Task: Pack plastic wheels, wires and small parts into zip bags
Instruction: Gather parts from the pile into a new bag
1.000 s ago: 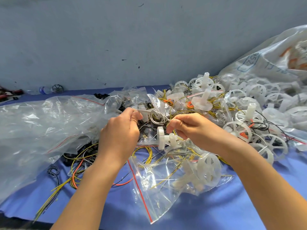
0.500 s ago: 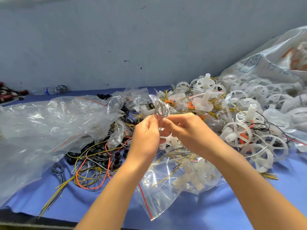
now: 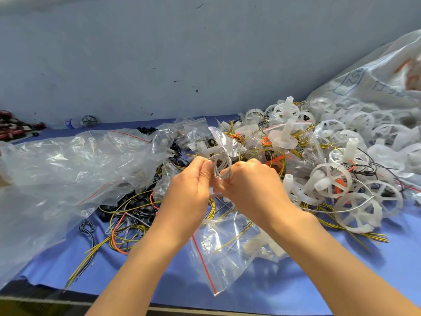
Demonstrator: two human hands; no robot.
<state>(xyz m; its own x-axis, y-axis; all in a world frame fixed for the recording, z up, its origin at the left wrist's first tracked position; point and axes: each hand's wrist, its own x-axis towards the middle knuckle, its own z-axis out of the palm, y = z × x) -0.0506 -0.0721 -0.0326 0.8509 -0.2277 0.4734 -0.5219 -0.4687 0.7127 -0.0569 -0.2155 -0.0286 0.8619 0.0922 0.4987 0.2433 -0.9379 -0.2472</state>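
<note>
Both the left hand and right hand pinch a coiled grey-white wire bundle above a clear red-striped zip bag.

Setting: small-parts packing bench, workshop type. Evidence: blue-clothed table set against a bare, scuffed wall at 12 o'clock. Bulk heap of white plastic wheels at 2 o'clock, beside a large printed sack at 1 o'clock. Loose wires tangled at 8 o'clock. Clear zip bags heaped at 9 o'clock. Red parts at 10 o'clock, too blurred to identify
</note>
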